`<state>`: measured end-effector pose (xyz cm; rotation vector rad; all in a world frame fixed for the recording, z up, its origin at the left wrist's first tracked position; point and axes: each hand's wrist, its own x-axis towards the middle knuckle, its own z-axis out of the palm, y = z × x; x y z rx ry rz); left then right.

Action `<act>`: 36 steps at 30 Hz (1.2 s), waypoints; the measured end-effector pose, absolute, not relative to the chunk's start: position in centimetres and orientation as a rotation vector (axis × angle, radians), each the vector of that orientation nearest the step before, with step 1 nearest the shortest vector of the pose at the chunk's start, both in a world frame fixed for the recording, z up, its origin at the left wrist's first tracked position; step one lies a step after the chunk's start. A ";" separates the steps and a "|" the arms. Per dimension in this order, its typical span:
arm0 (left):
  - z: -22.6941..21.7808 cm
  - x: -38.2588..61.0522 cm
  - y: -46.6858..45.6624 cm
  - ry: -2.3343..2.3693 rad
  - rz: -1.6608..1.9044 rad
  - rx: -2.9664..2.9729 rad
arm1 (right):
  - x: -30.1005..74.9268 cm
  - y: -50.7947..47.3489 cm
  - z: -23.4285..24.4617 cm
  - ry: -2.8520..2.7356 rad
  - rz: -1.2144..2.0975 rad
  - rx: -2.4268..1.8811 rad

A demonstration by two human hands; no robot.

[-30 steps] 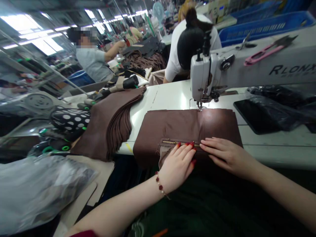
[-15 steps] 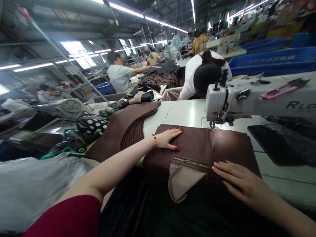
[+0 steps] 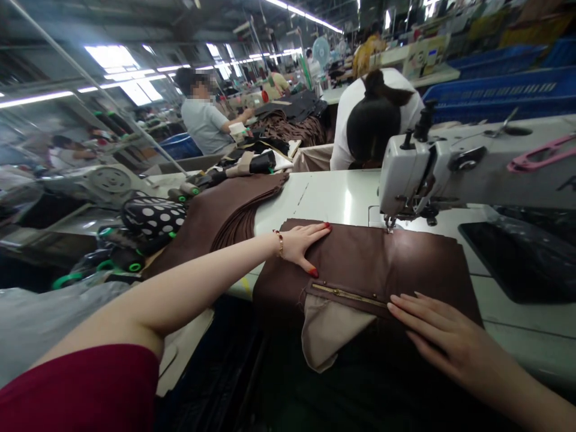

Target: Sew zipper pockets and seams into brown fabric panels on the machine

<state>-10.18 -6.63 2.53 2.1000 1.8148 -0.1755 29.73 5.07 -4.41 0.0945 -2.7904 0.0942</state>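
A brown fabric panel [image 3: 382, 264] lies flat on the white sewing table [image 3: 324, 201], its far edge under the presser foot [image 3: 389, 223] of the sewing machine [image 3: 402, 174]. Near its front edge runs a brass-toothed zipper [image 3: 348, 295], with a beige lining flap [image 3: 333, 335] hanging below it. My left hand [image 3: 301, 247] rests flat on the panel's left part, fingers spread, gripping nothing. My right hand [image 3: 434, 327] lies on the panel's front right corner, just past the zipper's end, and holds nothing.
A stack of brown cut pieces [image 3: 216, 222] lies left of the panel, beside a polka-dot bundle [image 3: 153, 217]. Pink-handled snips [image 3: 542, 153] rest on the machine arm. Black plastic [image 3: 522, 261] lies at right. Co-workers [image 3: 373, 120] [image 3: 202, 117] sit beyond, near blue crates [image 3: 495, 90].
My left hand has moved off the zipper to the panel's left part, farther from my body. The beige flap now shows fully. My right hand has stayed near the zipper's end.
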 end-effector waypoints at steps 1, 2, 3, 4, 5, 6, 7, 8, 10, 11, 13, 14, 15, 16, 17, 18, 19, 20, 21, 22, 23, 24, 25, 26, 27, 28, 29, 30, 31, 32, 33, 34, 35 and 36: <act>2.5 -10.2 -6.6 1.797 -0.203 2.092 | 29.7 5.0 -4.4 -2.792 0.100 0.097; 2.5 -10.3 -6.6 1.782 -0.222 2.089 | 29.7 5.0 -4.3 -2.793 0.107 0.098; 2.5 -10.3 -6.6 1.772 -0.231 2.091 | 29.6 5.0 -4.2 -2.796 0.118 0.097; 2.4 -10.3 -6.6 1.764 -0.235 2.096 | 29.6 5.0 -4.2 -2.799 0.132 0.091; 2.4 -10.4 -6.6 1.760 -0.235 2.100 | 29.6 4.9 -4.1 -2.804 0.146 0.086; 2.3 -10.4 -6.5 1.757 -0.234 2.101 | 29.6 4.9 -4.1 -2.810 0.161 0.083; 2.3 -10.4 -6.5 1.755 -0.232 2.101 | 29.6 4.9 -4.1 -2.815 0.172 0.077; 2.3 -10.4 -6.5 1.752 -0.229 2.098 | 29.6 4.8 -4.1 -2.818 0.182 0.073; 2.2 -10.5 -6.5 1.745 -0.223 2.092 | 29.6 4.8 -4.2 -2.816 0.198 0.069; 2.2 -10.5 -6.5 1.740 -0.218 2.090 | 29.6 4.8 -4.2 -2.813 0.206 0.068; 2.1 -10.7 -6.5 1.730 -0.211 2.088 | 29.7 4.8 -4.3 -2.810 0.221 0.067; 2.1 -10.7 -6.5 1.725 -0.206 2.088 | 29.7 4.8 -4.3 -2.810 0.225 0.069; 2.0 -10.8 -6.5 1.720 -0.198 2.091 | 29.7 4.8 -4.3 -2.812 0.226 0.071; 2.0 -10.8 -6.5 1.716 -0.189 2.094 | 29.7 4.8 -4.3 -2.813 0.225 0.073; 1.9 -10.9 -6.6 1.715 -0.182 2.096 | 29.7 4.8 -4.3 -2.814 0.222 0.074; 1.9 -10.9 -6.6 1.715 -0.180 2.094 | 29.7 4.7 -4.3 -2.815 0.217 0.073; 1.9 -10.9 -6.6 1.718 -0.182 2.088 | 29.7 4.7 -4.3 -2.816 0.213 0.071; 1.9 -11.0 -6.6 1.723 -0.187 2.079 | 29.7 4.7 -4.2 -2.817 0.209 0.072; 1.9 -11.0 -6.5 1.727 -0.192 2.069 | 29.7 4.8 -4.3 -2.816 0.207 0.072; 2.0 -10.9 -6.5 1.729 -0.194 2.062 | 29.7 4.8 -4.3 -2.815 0.206 0.070; 2.1 -10.9 -6.5 1.730 -0.193 2.058 | 29.7 4.8 -4.3 -2.815 0.208 0.069; 2.1 -10.9 -6.5 1.729 -0.191 2.057 | 29.7 4.8 -4.3 -2.815 0.211 0.069; 2.2 -10.9 -6.4 1.728 -0.190 2.056 | 29.7 4.8 -4.3 -2.815 0.214 0.069; 2.2 -10.8 -6.4 1.726 -0.192 2.056 | 29.7 4.8 -4.3 -2.813 0.216 0.069; 2.2 -10.8 -6.5 1.723 -0.193 2.057 | 29.7 4.8 -4.3 -2.811 0.217 0.070; 2.1 -10.8 -6.5 1.720 -0.194 2.059 | 29.7 4.8 -4.3 -2.807 0.218 0.073; 2.0 -10.8 -6.5 1.717 -0.190 2.062 | 29.7 4.8 -4.3 -2.803 0.221 0.075; 2.0 -10.8 -6.6 1.715 -0.185 2.066 | 29.6 4.8 -4.2 -2.800 0.225 0.076; 1.9 -10.8 -6.6 1.714 -0.181 2.071 | 29.6 4.8 -4.2 -2.797 0.231 0.077; 2.0 -10.9 -6.6 1.714 -0.180 2.077 | 29.6 4.7 -4.1 -2.795 0.239 0.073; 2.1 -11.0 -6.5 1.716 -0.181 2.086 | 29.6 4.7 -4.1 -2.795 0.247 0.065; 2.4 -11.0 -6.4 1.719 -0.188 2.095 | 29.6 4.7 -4.1 -2.793 0.255 0.054; 2.9 -11.0 -6.1 1.721 -0.205 2.101 | 29.6 4.7 -4.1 -2.791 0.263 0.043; 3.4 -10.8 -5.8 1.730 -0.227 2.100 | 29.6 4.7 -4.1 -2.789 0.272 0.033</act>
